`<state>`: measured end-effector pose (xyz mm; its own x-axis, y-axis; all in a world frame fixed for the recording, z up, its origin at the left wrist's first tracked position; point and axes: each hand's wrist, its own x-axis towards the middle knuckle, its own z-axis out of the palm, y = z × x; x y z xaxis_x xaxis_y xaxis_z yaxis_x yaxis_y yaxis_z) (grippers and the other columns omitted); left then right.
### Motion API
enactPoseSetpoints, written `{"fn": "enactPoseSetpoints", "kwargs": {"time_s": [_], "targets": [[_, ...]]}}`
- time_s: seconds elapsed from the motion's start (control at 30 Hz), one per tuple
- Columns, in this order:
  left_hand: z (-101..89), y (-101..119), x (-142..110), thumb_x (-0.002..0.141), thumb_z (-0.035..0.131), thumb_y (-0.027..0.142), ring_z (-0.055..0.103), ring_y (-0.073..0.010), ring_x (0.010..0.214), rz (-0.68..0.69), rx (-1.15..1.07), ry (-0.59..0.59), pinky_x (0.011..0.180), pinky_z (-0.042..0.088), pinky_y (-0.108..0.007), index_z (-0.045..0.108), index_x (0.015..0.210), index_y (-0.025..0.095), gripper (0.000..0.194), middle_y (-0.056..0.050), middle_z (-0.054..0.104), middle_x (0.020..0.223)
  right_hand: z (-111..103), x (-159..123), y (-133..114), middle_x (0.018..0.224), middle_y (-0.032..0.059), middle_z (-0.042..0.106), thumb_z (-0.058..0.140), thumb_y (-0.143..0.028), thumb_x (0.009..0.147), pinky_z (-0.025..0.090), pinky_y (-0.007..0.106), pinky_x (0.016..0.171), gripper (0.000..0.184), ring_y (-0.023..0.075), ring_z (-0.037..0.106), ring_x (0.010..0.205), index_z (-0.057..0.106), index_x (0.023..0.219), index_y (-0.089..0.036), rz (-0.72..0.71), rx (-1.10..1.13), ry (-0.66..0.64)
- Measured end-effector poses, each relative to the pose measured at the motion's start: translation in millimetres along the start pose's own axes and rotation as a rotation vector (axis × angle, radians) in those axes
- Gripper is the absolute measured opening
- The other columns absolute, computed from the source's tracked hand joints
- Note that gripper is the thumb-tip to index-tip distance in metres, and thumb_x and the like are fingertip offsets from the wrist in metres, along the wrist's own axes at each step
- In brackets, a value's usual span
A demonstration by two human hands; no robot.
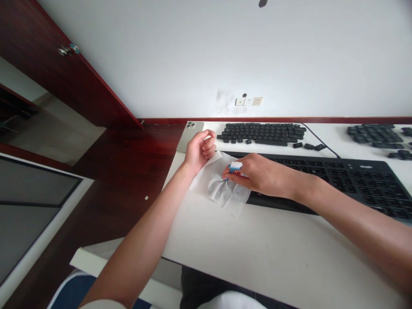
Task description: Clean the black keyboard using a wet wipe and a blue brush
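My right hand is closed round a blue toothbrush with white bristles, whose head shows above the thumb and forefinger. Those fingertips also meet a thin, wrinkled white tissue, bunched where they press. The tissue lies over the left end of a black keyboard from which keycaps have been taken off. My left hand has its fingers curled in beside the tissue's upper left edge, with nothing visible in them. Just behind it lies a phone.
Loose black keycaps are arranged in rows behind the keyboard, and more keycaps lie farther right. A cable runs from the keyboard's back. The white desk meets a wall with sockets. A red-brown door stands left.
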<state>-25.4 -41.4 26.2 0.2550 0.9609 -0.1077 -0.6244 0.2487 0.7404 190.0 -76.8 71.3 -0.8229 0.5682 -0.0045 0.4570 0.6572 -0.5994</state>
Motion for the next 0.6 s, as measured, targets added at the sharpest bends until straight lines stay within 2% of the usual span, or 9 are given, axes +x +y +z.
{"fn": "enactPoseSetpoints", "kwargs": {"time_s": [0.2, 0.43, 0.6], "targets": [[2.8, 0.8, -1.1, 0.093, 0.065, 0.033, 0.027, -0.0046, 0.039, -0.032, -0.025, 0.048, 0.041, 0.021, -0.018, 0.063, 0.082, 0.017, 0.019, 0.010, 0.024, 0.053, -1.6, -3.0, -6.4, 0.061, 0.0037, 0.063, 0.051, -0.049, 0.106, 0.031, 0.034, 0.061, 0.044, 0.0175, 0.051, 0.056, 0.074, 0.083, -0.020, 0.019, 0.069, -0.077], [1.9, 0.1, -0.6, 0.093, 0.064, 0.032, 0.027, -0.0046, 0.039, -0.014, -0.006, 0.011, 0.040, 0.021, -0.018, 0.064, 0.082, 0.016, 0.020, 0.009, 0.025, 0.053, -6.9, -2.7, -5.1, 0.063, 0.0034, 0.066, 0.054, -0.052, 0.103, 0.032, 0.033, 0.059, 0.044, 0.0158, 0.049, 0.056, 0.076, 0.085, -0.018, 0.058, 0.098, -0.091], [2.3, -0.4, -0.8, 0.091, 0.066, 0.034, 0.027, -0.0044, 0.038, -0.005, 0.005, 0.030, 0.039, 0.020, -0.017, 0.062, 0.081, 0.017, 0.020, 0.010, 0.025, 0.053, -4.3, 1.8, 6.7, 0.077, 0.0038, 0.075, 0.055, -0.051, 0.103, 0.039, 0.030, 0.061, 0.043, 0.0152, 0.058, 0.063, 0.078, 0.086, -0.018, 0.112, 0.241, -0.072]]}}
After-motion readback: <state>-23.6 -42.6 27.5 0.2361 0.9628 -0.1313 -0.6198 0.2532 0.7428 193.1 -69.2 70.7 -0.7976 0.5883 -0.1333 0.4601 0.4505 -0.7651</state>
